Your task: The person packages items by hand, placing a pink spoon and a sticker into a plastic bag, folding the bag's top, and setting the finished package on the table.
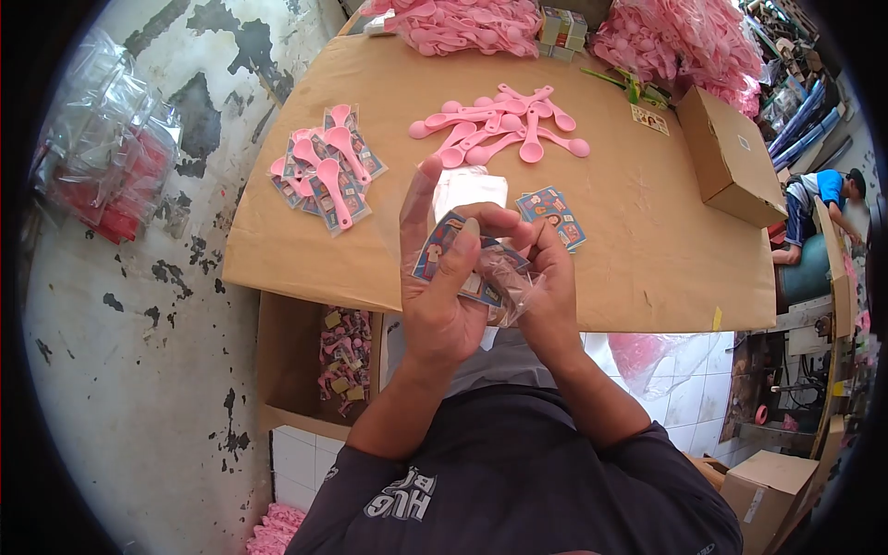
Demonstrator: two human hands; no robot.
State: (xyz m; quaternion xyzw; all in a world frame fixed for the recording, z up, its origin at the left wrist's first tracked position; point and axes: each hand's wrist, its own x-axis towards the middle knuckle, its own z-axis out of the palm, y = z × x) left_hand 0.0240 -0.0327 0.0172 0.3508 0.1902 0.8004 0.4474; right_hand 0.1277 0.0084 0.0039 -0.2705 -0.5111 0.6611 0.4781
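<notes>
In front of my chest, my left hand [444, 277] holds a blue printed card [430, 259] between thumb and fingers, with its index finger pointing up. Clear plastic film [507, 282] hangs from the card, and the fingers of my right hand [548, 277] are closed on it. Right behind my hands lie a white stack [470, 188] and a small pile of printed cards [555, 218]. Loose pink spoons [499, 125] form a heap farther back. To the left are pink spoons on cards in clear packets [328, 176].
Large bags of pink spoons [462, 26] stand along the back of the brown table [638, 287]. A cardboard box [729, 157] sits at its right edge. An open box [314, 370] is below the table. Another person [823, 199] is at far right.
</notes>
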